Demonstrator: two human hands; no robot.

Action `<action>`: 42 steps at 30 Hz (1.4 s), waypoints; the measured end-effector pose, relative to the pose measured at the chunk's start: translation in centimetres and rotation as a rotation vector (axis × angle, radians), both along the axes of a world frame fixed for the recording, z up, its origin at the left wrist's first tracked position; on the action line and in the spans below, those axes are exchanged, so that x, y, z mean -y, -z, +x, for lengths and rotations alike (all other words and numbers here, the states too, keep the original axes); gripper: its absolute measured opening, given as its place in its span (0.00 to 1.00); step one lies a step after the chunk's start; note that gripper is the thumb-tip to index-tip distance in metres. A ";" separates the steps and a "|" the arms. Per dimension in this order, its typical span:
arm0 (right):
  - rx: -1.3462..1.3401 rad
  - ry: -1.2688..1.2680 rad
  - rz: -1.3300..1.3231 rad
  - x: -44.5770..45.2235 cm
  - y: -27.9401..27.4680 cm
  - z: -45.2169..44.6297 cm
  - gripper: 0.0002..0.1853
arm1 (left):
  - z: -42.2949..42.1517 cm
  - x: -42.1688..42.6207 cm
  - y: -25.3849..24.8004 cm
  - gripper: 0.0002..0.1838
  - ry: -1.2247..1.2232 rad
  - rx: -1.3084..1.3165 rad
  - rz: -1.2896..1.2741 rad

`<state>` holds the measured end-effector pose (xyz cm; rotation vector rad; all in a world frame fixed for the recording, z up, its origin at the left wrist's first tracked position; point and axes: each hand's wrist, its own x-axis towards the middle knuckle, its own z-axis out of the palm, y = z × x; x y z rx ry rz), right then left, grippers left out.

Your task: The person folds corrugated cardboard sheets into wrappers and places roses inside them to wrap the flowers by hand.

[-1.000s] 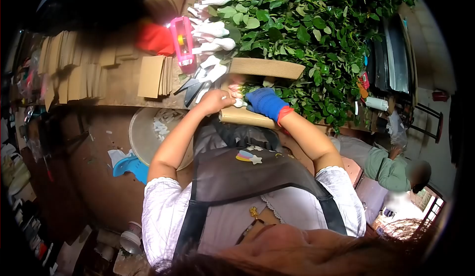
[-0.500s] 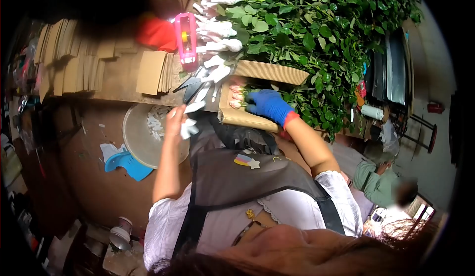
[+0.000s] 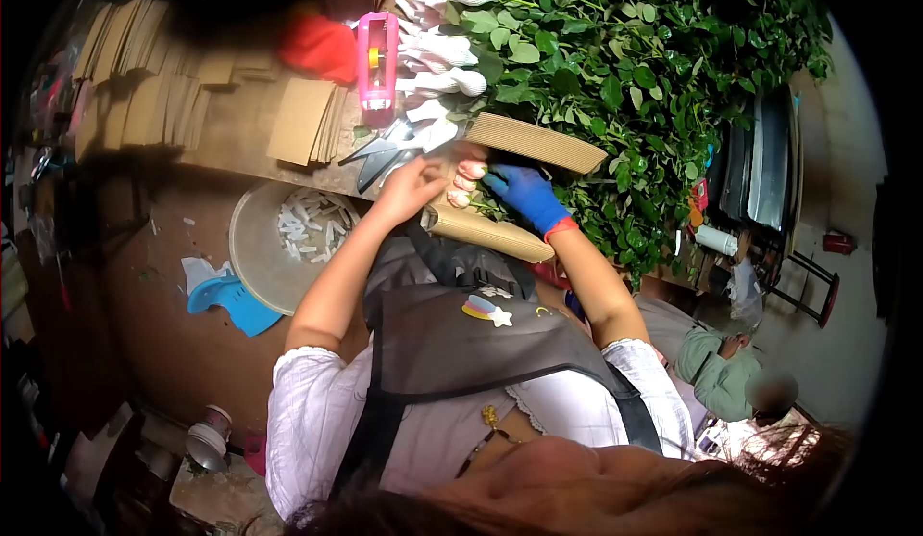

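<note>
Looking pale pink, the roses [image 3: 462, 183] lie between left hand [image 3: 411, 190], grip parted, and right hand [image 3: 529, 198], grip unclear.

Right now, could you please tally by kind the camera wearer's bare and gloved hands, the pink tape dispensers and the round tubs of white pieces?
Bare hands: 1, the left hand
Gloved hands: 1, the right hand
Pink tape dispensers: 1, the dispenser
Round tubs: 1, the tub
Total: 4
</note>
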<state>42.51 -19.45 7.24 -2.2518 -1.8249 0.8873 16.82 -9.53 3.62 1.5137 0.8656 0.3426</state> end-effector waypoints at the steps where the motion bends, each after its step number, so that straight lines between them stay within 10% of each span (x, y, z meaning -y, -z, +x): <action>1: -0.075 0.051 0.019 0.6 0.2 0.1 0.23 | 1.4 -0.4 0.2 0.24 0.072 -0.010 0.014; 13: -0.098 0.076 0.057 1.8 1.0 0.6 0.22 | 5.8 -0.5 -2.9 0.15 0.185 0.074 -0.184; 17: -0.135 0.142 0.029 2.0 1.2 0.7 0.23 | 5.6 -0.5 -2.5 0.25 0.160 0.026 0.298; 20: -0.210 0.201 -0.001 2.3 1.9 1.1 0.24 | 5.7 -0.9 -3.6 0.29 0.164 -0.033 0.165; 36: -0.065 0.169 -0.007 0.1 -0.5 -0.3 0.30 | 8.5 -0.8 -3.6 0.08 0.312 0.055 0.882; 42: -0.184 0.009 0.046 1.7 -8.5 -0.4 0.20 | 4.4 0.1 -4.7 0.17 0.162 -0.044 0.280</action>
